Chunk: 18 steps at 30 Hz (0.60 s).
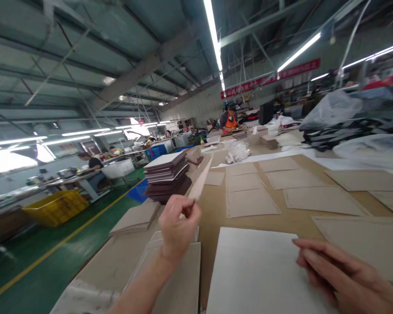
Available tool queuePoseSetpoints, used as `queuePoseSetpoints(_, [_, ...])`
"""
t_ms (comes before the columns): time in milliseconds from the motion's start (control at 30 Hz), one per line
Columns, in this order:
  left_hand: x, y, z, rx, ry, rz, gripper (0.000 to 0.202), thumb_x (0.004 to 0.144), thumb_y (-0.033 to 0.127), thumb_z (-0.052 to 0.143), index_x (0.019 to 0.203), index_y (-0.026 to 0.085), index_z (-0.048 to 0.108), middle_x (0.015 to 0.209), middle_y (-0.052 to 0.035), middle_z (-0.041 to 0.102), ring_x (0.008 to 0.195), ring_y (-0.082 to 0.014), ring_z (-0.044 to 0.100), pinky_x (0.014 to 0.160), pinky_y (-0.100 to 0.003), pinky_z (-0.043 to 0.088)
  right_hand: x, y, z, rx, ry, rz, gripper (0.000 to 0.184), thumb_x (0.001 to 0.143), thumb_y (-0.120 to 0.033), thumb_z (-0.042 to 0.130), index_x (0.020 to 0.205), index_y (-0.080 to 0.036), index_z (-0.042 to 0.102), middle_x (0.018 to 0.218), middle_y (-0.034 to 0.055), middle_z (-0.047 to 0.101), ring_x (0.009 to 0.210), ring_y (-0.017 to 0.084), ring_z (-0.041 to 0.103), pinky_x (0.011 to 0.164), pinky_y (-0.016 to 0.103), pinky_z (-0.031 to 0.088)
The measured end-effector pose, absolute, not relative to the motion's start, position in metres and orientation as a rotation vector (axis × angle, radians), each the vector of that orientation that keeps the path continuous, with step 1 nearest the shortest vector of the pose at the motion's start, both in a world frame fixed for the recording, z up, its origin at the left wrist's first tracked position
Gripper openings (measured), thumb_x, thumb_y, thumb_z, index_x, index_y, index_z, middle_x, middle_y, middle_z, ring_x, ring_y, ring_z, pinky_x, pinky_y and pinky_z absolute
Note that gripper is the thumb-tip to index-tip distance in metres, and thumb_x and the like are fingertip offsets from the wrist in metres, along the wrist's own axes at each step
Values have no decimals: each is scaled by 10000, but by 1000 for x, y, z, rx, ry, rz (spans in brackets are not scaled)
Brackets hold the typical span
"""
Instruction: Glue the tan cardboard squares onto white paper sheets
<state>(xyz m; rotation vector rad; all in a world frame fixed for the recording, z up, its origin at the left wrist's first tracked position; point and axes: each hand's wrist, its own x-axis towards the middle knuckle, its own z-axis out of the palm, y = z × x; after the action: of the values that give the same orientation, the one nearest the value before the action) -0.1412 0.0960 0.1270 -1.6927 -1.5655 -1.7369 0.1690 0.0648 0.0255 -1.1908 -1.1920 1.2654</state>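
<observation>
My left hand (178, 224) is closed in a pinch on the near end of a thin beige sheet (201, 178), which is raised and seen almost edge-on. A white rectangular sheet (252, 270) lies in front of me. At its far right corner my right hand (343, 272) has thumb and fingers pressed together on the edge; part of that hand is blurred. Under my left forearm lie flat pale panels (180, 279). Beyond the left hand stands a tall stack of dark brown and white panels (165, 176).
Several beige panels (250, 203) are laid in rows on the brown tabletop (212, 218). Crumpled clear plastic (237, 150) sits farther back. A small beige pile (136, 218) lies near the left edge. A yellow bin (57, 208) stands on the green floor. A person in an orange apron (229, 122) works beyond.
</observation>
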Motion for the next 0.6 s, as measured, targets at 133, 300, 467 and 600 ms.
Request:
queuePoseSetpoints(133, [-95, 50, 105, -2056, -986, -1208, 139, 747, 71, 687, 821, 189, 699, 664, 14, 642, 593, -100, 576, 587, -217, 459, 165, 71, 65, -1075, -1223, 1183, 596, 811, -687, 624, 1167, -211, 665, 754, 37, 644, 549, 139, 511, 505, 250, 427])
queuePoseSetpoints(300, [-61, 27, 76, -2322, -643, -900, 181, 792, 24, 610, 952, 94, 654, 629, -17, 606, 546, -134, 525, 513, -276, 434, 163, 71, 81, -1070, -1149, 1101, 602, 836, -667, 602, 1196, -185, 635, 746, 19, 612, 593, 145, 504, 516, 256, 411])
queuePoseSetpoints(467, [-37, 18, 63, -2319, -559, -867, 158, 745, -9, 596, 838, 111, 643, 549, 13, 560, 454, -128, 496, 409, -278, 372, 172, 69, 66, -1116, -1076, 1037, 584, 707, -598, 753, 1091, -167, 665, 755, 19, 611, 622, 152, 518, 514, 241, 422])
queuePoseSetpoints(600, [-27, 17, 58, -2257, -602, -907, 169, 716, -3, 623, 833, 118, 639, 545, 23, 548, 445, -119, 496, 397, -279, 357, 179, 67, 48, -1138, -1030, 924, 558, 701, -540, 785, 1111, -190, 640, 879, 29, 625, 756, 171, 564, 639, 248, 481])
